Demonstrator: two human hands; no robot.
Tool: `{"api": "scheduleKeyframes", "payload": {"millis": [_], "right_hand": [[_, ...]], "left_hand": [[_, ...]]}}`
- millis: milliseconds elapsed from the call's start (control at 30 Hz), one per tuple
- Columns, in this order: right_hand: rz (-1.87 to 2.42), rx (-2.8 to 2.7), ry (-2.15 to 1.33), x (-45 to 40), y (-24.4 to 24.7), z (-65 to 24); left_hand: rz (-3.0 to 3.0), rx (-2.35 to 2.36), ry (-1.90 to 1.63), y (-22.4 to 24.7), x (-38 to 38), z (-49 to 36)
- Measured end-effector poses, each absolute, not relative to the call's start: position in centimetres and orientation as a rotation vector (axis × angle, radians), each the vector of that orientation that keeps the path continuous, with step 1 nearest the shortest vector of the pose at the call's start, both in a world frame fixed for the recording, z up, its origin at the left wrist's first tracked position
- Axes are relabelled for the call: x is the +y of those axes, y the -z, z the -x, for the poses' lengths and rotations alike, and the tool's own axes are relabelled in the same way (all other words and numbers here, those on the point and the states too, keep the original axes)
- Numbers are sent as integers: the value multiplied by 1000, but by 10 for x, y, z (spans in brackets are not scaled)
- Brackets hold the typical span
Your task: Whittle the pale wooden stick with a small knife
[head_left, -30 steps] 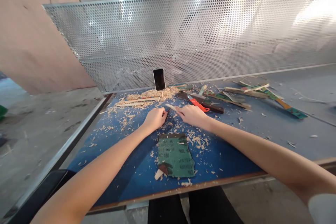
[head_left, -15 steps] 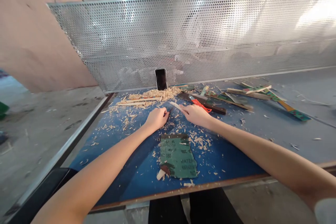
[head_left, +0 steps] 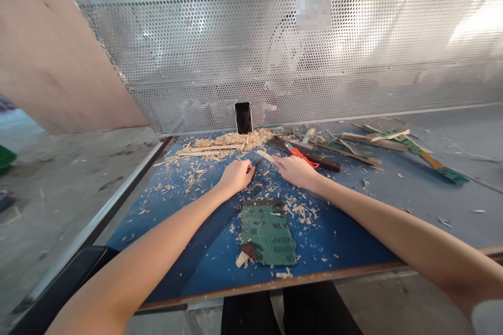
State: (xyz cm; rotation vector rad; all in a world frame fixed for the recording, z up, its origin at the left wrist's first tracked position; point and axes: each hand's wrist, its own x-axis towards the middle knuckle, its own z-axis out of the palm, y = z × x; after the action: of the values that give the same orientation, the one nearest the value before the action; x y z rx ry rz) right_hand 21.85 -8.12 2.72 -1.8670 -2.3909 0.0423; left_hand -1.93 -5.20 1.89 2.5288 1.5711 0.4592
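Note:
My left hand [head_left: 236, 175] is closed on a small dark blade whose tip points right, above the blue table top [head_left: 196, 267]. My right hand [head_left: 293, 168] is closed on a pale wooden strip [head_left: 265, 156], and the strip's free end sticks out to the left, close to the blade's tip. A piece of green sandpaper [head_left: 269, 235] lies on the table below both hands. Just behind my right hand are a red-handled cutter [head_left: 302, 155] and a dark-handled tool [head_left: 328, 163].
Wood shavings [head_left: 251, 140] are heaped in front of a phone [head_left: 243, 118] leaning on a perforated metal panel [head_left: 188, 63]. Painted wood strips [head_left: 428, 159] lie at the right. A person's head, blurred out, shows behind the panel.
The view has shifted slightly, and a person's head has come up behind the panel. Both hands keep nearly the same pose and grip.

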Motion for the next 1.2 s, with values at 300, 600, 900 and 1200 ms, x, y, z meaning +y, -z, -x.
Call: {"api": "scheduleKeyframes", "payload": {"millis": [300,600,900,1200], "right_hand": [[1917,-2406,8,-83,-29,-215],[1968,-2484,151,-85,-29,-209],[1930,-2565,211,-84,-26,-209],[1893,-2586,201,-89,-27,-203]], "left_hand": [[-2508,1563,-441,-21,-54,20],[-2540,1568,-432,-17,-51,20],[-2561,1563,-423,-19,-53,20],[-2543,1579,-427,-18,-52,19]]}}
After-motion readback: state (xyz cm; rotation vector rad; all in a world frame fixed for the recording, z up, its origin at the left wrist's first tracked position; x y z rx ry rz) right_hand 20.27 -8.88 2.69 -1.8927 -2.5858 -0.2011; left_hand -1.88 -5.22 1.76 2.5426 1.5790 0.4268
